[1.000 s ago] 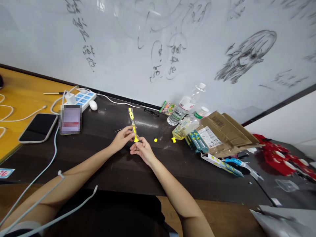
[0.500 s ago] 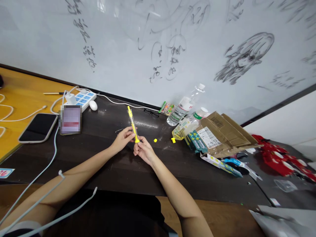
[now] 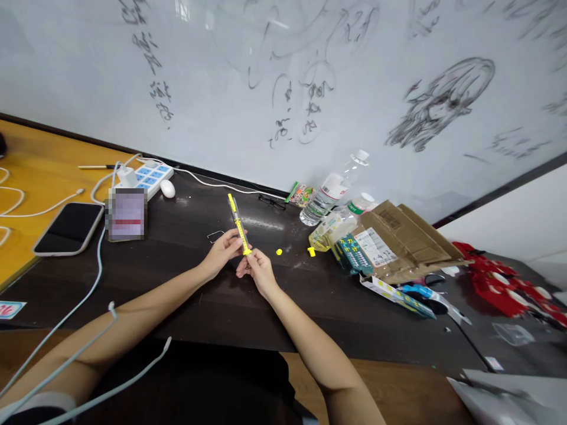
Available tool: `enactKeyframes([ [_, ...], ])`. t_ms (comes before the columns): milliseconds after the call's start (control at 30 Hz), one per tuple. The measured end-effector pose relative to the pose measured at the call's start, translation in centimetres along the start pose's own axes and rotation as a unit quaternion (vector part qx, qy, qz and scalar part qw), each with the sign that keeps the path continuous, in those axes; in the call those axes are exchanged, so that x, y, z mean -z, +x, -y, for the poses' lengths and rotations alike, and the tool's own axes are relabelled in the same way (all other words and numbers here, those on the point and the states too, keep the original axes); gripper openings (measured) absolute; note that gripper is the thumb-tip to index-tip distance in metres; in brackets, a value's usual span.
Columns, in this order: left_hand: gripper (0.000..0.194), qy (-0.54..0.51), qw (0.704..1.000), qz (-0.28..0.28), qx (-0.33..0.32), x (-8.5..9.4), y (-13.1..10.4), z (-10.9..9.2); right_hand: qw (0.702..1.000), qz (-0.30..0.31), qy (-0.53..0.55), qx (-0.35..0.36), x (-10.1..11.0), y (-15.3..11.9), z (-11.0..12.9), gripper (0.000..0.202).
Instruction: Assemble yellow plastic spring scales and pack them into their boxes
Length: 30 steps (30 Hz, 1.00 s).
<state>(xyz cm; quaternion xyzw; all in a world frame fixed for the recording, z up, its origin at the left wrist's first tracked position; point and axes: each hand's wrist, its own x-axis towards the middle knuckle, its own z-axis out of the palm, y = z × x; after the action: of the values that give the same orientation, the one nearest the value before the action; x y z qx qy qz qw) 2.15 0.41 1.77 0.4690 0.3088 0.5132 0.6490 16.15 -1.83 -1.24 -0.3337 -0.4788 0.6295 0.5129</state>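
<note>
A slim, clear and yellow syringe-shaped pen (image 3: 234, 213) stands tilted above the dark desk, its yellow tip pointing toward the whiteboard. My left hand (image 3: 221, 252) is closed on the middle of its barrel, thumb and fingers on either side. At the lower end, by the yellow flange, my right hand (image 3: 261, 273) pinches the pen between thumb and fingers. To the right of my hands lie a small round yellow piece (image 3: 279, 252) and a larger yellow plastic piece (image 3: 311, 252). Behind my left hand rests a thin bent wire-like piece (image 3: 215, 235).
On the right are a water bottle (image 3: 319, 203), a bottle of yellowish liquid (image 3: 325, 234), a cardboard package (image 3: 398, 236) and scissors (image 3: 436, 300). A phone (image 3: 68, 229), power strip (image 3: 153, 175) and white cables are on the left. Folded glasses (image 3: 271, 202) lie near the whiteboard (image 3: 212, 106).
The pen's upper end has tipped slightly down and left. My right hand has shifted a little, its lower fingers now more extended. Both hands stay on the pen.
</note>
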Motion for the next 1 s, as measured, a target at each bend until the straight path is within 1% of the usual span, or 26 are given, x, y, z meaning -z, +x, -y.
enactKeyframes([
  [233,0.046,-0.003,1.0,0.004,0.003,-0.1,-0.2,0.0,1.0,0.003,-0.021,0.013,-0.2,0.1,0.0,0.037],
  [333,0.042,0.004,1.0,-0.013,-0.003,-0.1,-0.2,0.6,0.996,-0.009,-0.09,0.007,0.1,0.3,0.0,0.038],
  [433,0.039,0.03,0.999,-0.027,-0.023,-0.2,-0.2,1.3,0.985,-0.024,-0.171,0.016,0.3,0.3,-0.2,0.039],
  [500,0.037,0.051,0.998,-0.029,-0.04,-0.3,-0.1,1.8,0.979,-0.022,-0.2,0.027,0.2,0.2,-0.4,0.04],
  [600,0.035,0.08,0.994,-0.04,-0.058,-0.4,0.0,2.2,0.973,0.003,-0.229,0.036,0.0,0.1,-0.6,0.038],
  [733,0.035,0.113,0.992,-0.046,-0.03,0.1,0.0,2.3,0.96,0.061,-0.274,0.021,0.2,-0.2,-0.2,0.037],
  [800,0.035,0.123,0.992,-0.036,-0.014,0.4,0.0,2.1,0.959,0.065,-0.276,0.015,0.4,-0.2,0.1,0.037],
  [867,0.035,0.134,0.991,-0.021,-0.007,0.7,0.1,2.0,0.962,0.053,-0.267,0.013,0.8,-0.1,0.5,0.037],
  [1000,0.04,0.175,0.985,0.01,-0.006,1.0,0.2,2.0,0.977,-0.001,-0.211,0.021,1.3,0.3,1.1,0.035],
])
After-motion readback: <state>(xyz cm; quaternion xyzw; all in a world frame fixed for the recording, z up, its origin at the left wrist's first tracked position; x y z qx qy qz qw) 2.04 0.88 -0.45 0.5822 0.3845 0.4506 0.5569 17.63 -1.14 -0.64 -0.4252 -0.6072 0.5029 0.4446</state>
